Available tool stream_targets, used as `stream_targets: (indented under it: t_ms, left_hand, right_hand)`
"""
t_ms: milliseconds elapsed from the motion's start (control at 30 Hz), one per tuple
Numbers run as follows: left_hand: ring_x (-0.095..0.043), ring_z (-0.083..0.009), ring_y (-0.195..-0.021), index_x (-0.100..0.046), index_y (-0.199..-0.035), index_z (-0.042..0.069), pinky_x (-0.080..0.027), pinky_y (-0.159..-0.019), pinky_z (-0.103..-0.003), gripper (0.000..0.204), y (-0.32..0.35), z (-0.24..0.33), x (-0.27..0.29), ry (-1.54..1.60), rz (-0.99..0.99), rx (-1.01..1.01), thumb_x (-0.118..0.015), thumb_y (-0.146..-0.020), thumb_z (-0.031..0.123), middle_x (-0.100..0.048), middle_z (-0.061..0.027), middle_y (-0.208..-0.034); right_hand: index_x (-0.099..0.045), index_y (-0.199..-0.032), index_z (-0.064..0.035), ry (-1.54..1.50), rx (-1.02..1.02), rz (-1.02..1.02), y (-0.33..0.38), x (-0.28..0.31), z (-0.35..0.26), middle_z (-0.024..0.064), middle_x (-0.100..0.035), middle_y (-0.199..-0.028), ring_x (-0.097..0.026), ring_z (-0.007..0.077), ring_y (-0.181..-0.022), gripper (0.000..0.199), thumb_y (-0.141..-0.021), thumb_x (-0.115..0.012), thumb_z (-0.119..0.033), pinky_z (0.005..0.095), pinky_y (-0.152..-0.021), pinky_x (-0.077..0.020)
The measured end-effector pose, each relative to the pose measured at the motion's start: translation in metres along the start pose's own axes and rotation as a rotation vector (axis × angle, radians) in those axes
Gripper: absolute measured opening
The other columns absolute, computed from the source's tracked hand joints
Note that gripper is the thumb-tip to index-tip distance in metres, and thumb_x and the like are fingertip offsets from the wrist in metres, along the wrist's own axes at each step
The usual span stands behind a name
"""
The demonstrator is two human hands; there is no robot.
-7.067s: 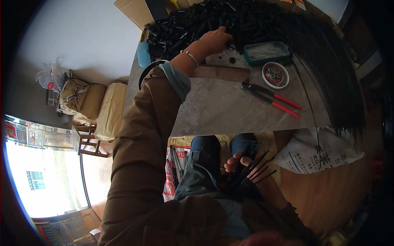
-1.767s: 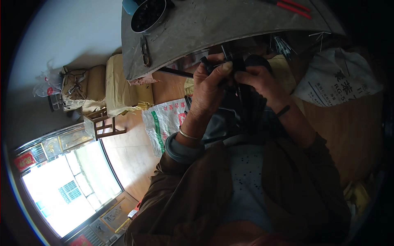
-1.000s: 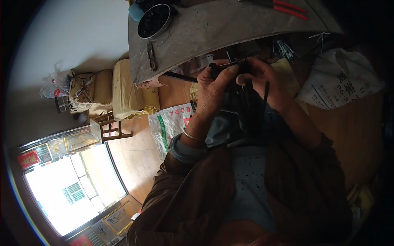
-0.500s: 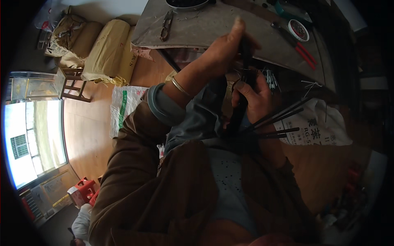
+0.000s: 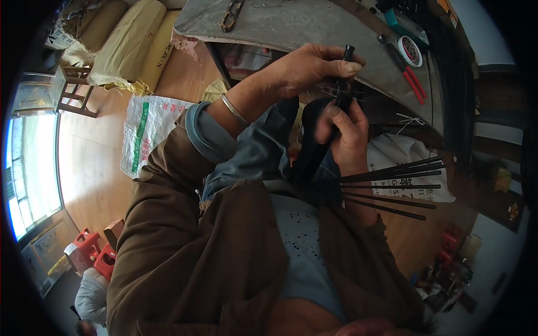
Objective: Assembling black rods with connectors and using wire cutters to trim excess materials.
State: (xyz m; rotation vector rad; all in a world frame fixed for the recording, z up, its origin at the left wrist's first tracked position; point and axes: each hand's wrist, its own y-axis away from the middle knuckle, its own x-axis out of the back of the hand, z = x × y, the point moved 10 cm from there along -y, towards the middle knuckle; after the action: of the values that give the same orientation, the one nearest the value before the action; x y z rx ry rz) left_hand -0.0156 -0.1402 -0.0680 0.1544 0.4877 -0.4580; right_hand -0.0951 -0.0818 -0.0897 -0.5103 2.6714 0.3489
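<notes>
Over my lap I hold a long black bundle (image 5: pixel 310 159), which looks like dark cloth around a shaft; I cannot tell its exact kind. Several thin black rods (image 5: pixel 398 185) fan out from its lower end to the right. My left hand (image 5: pixel 319 66), a bangle on its wrist, is closed around the upper part, where a black knobbed tip (image 5: pixel 348 53) sticks up past the thumb. Just below, my right hand (image 5: pixel 348 126) grips the bundle with its thumb on top. Fine metal wires (image 5: pixel 338 89) poke out sideways between the two hands.
Ahead stands a grey worktable (image 5: pixel 291 28) with red-handled pliers (image 5: pixel 408 75), a small white bowl (image 5: pixel 410 51) and a worn metal tool (image 5: pixel 231 15). Yellow sacks (image 5: pixel 129 45) and a wooden stool (image 5: pixel 75 92) are at left. White plastic sacks (image 5: pixel 151 131) lie on the floor.
The black rods have swung and spread wider to the right. My left thumb has come down from pointing up to lie across the black tip. The view has shifted, moving the table upward.
</notes>
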Motion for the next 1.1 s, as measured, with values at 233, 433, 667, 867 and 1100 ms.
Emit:
stream_targets:
  t_ms: [233,433,667,867,1100]
  left_hand:
    - [-0.063,-0.0153,-0.085,-0.053,-0.129,-0.002,-0.052,-0.079,-0.027,0.049,-0.001,-0.002,0.001,0.145,-0.009,-0.060,-0.066,-0.090,0.024,-0.065,-0.0069,-0.093]
    - [-0.060,-0.0127,-0.091,-0.054,-0.128,0.000,-0.048,-0.087,-0.028,0.048,0.006,0.001,0.003,-0.187,0.094,-0.039,-0.065,-0.091,0.030,-0.063,-0.0056,-0.094]
    - [-0.062,-0.0126,-0.086,-0.059,-0.123,0.001,-0.051,-0.083,-0.027,0.044,0.000,-0.003,0.005,0.039,0.078,-0.087,-0.068,-0.089,0.027,-0.064,-0.0042,-0.090]
    - [-0.062,-0.0117,-0.086,-0.063,-0.118,0.004,-0.051,-0.082,-0.027,0.040,-0.002,-0.005,0.006,0.047,0.151,-0.073,-0.073,-0.085,0.024,-0.065,-0.0031,-0.092]
    - [-0.061,-0.0108,-0.087,-0.065,-0.115,0.005,-0.051,-0.082,-0.027,0.037,-0.002,-0.006,0.007,0.034,0.138,-0.117,-0.075,-0.083,0.023,-0.066,-0.0018,-0.092]
  right_hand:
    - [-0.053,-0.097,-0.0024,0.017,0.024,0.019,-0.001,0.002,0.000,0.0054,-0.053,-0.076,-0.051,0.0136,-0.057,0.015,-0.090,-0.060,-0.013,0.0285,-0.049,-0.0403]
    - [-0.053,-0.098,-0.0023,0.035,0.035,0.020,-0.001,-0.001,0.001,0.0052,-0.052,-0.073,-0.051,0.0134,-0.057,0.016,-0.090,-0.062,-0.013,0.0282,-0.049,-0.0403]
    - [-0.053,-0.098,-0.0020,0.010,0.031,0.033,0.000,0.003,-0.001,0.0054,-0.053,-0.074,-0.050,0.0132,-0.057,0.015,-0.090,-0.061,-0.012,0.0281,-0.049,-0.0401]
    - [-0.053,-0.098,-0.0016,-0.008,0.022,0.034,-0.002,0.004,0.001,0.0057,-0.052,-0.074,-0.050,0.0134,-0.057,0.015,-0.090,-0.061,-0.012,0.0281,-0.049,-0.0399]
    - [-0.054,-0.099,-0.0019,-0.011,0.011,0.041,-0.003,0.006,0.003,0.0056,-0.052,-0.074,-0.050,0.0134,-0.057,0.016,-0.090,-0.060,-0.013,0.0277,-0.049,-0.0399]
